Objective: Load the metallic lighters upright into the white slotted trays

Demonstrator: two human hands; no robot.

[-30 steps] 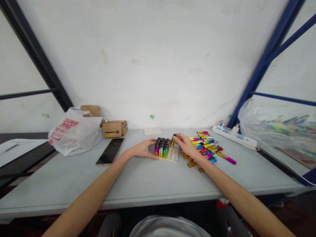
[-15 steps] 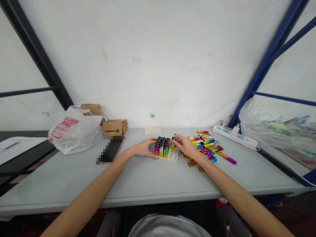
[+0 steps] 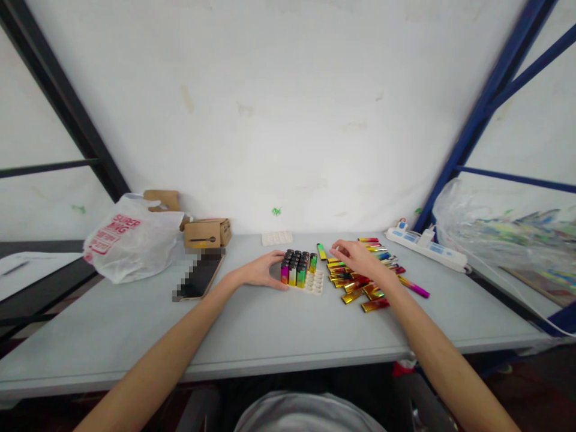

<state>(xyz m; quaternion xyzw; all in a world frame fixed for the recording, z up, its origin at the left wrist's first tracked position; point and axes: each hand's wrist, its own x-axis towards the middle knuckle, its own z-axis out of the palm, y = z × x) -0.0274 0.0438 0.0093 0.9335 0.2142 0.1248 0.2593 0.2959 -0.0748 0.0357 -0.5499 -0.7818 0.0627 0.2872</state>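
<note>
A pale tray (image 3: pixel 314 283) with round sockets holds several upright lighters (image 3: pixel 296 267) with black tops and shiny coloured bodies. My left hand (image 3: pixel 263 270) grips the tray's left side, its thumb at the front corner and its fingers behind. One yellow-green lighter (image 3: pixel 313 263) stands in the tray's right part, by bare sockets. Over the left part of a heap of metallic lighters (image 3: pixel 355 285) hovers my right hand (image 3: pixel 357 258), fingers bent and a little apart, with nothing visible in them. A green lighter (image 3: pixel 321 251) lies just left of its fingertips, not touched.
A second pale tray (image 3: pixel 277 238) lies against the wall. To the left are a phone (image 3: pixel 200 276), a cardboard box (image 3: pixel 207 233) and a white plastic bag (image 3: pixel 130 240). A power strip (image 3: pixel 427 249) runs along the back right, near a blue frame post (image 3: pixel 477 120).
My right hand has let go of the yellow-green lighter, which now stands in the tray, and has moved right over the heap. My left hand stays at the tray.
</note>
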